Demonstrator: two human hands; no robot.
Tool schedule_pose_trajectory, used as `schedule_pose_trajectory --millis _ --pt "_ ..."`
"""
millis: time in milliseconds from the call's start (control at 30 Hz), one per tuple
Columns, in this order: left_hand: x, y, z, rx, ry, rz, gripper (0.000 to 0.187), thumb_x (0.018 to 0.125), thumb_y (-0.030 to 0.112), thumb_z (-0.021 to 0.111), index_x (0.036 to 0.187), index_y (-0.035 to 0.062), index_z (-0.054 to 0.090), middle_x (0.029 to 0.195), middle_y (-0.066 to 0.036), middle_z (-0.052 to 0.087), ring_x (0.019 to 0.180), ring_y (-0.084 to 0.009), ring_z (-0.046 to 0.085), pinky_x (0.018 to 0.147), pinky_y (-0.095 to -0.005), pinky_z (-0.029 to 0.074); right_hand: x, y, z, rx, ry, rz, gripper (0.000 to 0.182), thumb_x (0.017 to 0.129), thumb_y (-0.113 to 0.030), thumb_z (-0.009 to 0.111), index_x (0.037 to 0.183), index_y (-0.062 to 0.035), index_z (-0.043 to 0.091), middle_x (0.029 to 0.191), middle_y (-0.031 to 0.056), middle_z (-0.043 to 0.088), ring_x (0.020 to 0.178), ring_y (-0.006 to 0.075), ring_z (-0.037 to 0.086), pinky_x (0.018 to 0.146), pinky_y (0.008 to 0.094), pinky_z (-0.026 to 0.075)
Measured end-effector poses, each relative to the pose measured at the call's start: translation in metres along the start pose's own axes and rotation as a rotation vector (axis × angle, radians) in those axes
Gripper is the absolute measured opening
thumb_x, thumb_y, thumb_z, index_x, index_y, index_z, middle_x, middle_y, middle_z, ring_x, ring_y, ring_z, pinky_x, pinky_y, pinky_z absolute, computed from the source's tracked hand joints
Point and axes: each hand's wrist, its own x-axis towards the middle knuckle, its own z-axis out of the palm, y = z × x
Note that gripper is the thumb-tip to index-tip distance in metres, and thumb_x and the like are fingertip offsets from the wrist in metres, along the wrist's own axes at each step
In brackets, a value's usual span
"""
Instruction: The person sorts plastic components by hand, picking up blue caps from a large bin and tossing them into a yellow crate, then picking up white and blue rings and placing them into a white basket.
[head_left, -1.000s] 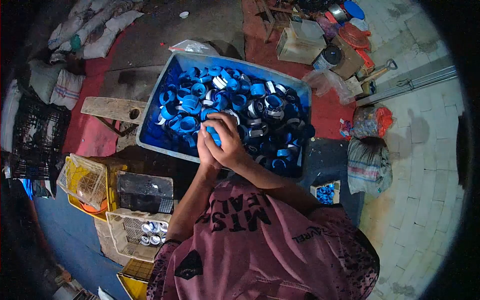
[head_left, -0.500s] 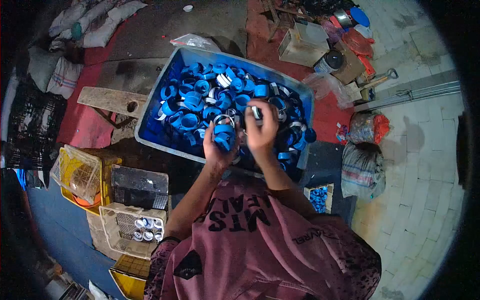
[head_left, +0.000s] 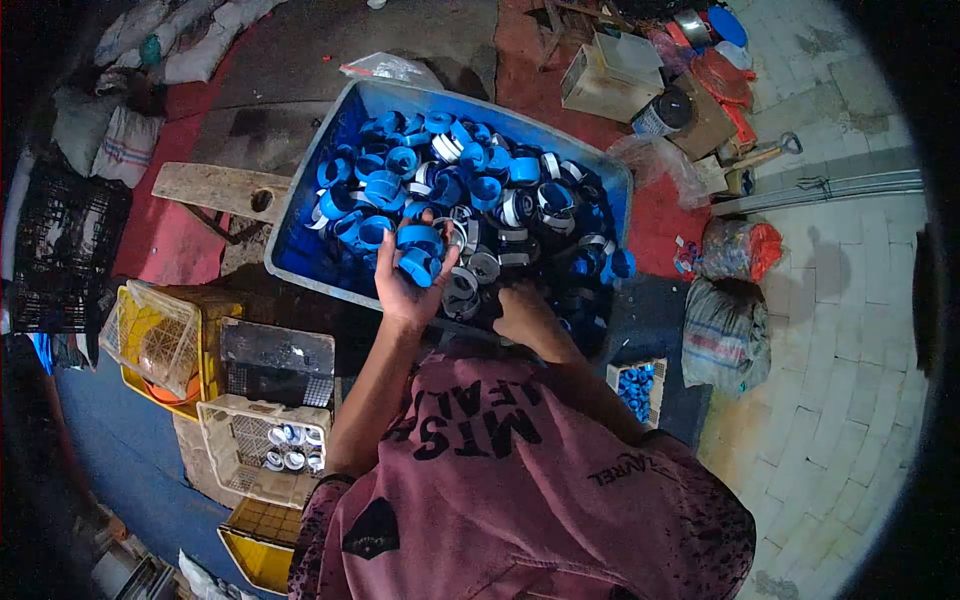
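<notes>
My left hand (head_left: 402, 296) is cupped palm up over the near side of a big blue tub (head_left: 345, 288). Several blue plastic caps (head_left: 420, 238) lie stacked in it, with the thumb and fingers curled around them. Close to the tub's near rim, my right hand (head_left: 527, 318) is lowered with its fingers bent. Shadow hides its fingertips and whatever they may hold. A heap of blue ring-shaped caps (head_left: 385, 190) fills the tub, mixed with white and grey ones. Some grey-white caps (head_left: 462, 285) lie between my two hands.
A pale crate (head_left: 240, 425) at the left contains several white caps (head_left: 293, 460). Yellow crates (head_left: 215, 370) stand beside it. To my right is a small box of blue pieces (head_left: 637, 390). A wooden bench (head_left: 215, 190) touches the tub's left side; a sack (head_left: 725, 335) stands at the right.
My right hand has dropped from above the heap, where it held a whitish ring, to the tub's near edge. My left hand has shifted slightly left, still holding blue caps.
</notes>
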Motion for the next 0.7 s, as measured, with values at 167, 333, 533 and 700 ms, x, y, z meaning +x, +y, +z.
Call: schedule_pose_trajectory --millis 167,333,533,700 --pt "-0.006 0.006 0.001 -0.002 -0.037 0.004 0.042 0.098 0.048 0.059 0.128 0.0177 0.056 0.135 -0.01 0.06 0.131 -0.0369 0.052 0.096 -0.0528 0.056 -0.001 0.007 0.024 0.04 0.126 0.057 0.05 0.07 -0.01 0.068 0.12 -0.001 0.065 0.11 0.0272 0.066 0.111 0.046 0.059 0.096 0.0491 0.049" --pt "-0.01 0.012 0.005 -0.008 -0.004 0.029 0.05 0.098 0.048 0.059 0.133 0.012 0.054 0.135 -0.009 0.06 0.132 -0.0352 0.052 0.093 -0.0505 0.058 0.006 0.011 0.012 0.123 -0.011 0.05 0.05 0.07 -0.012 0.069 0.117 0.0024 0.064 0.113 0.027 0.065 0.109 0.0436 0.061 0.091 0.0471 0.051" --pt "-0.011 0.017 0.0 -0.02 -0.018 0.038 0.055 0.099 0.049 0.056 0.139 0.0128 0.05 0.137 -0.01 0.058 0.131 -0.0366 0.053 0.097 -0.0531 0.055 -0.002 0.025 -0.03 0.313 -0.2 0.042 0.069 0.07 -0.028 0.078 0.125 0.0076 0.057 0.12 0.0279 0.063 0.11 0.0374 0.063 0.089 0.0444 0.052" --pt "-0.007 0.017 -0.008 0.01 0.004 0.026 0.059 0.097 0.049 0.06 0.136 0.0063 0.053 0.135 -0.013 0.058 0.129 -0.0352 0.056 0.097 -0.0509 0.055 -0.008 0.039 0.015 0.167 0.045 -0.106 0.071 0.07 -0.036 0.078 0.124 0.0044 0.058 0.12 0.0261 0.063 0.113 0.0372 0.062 0.093 0.0429 0.05"
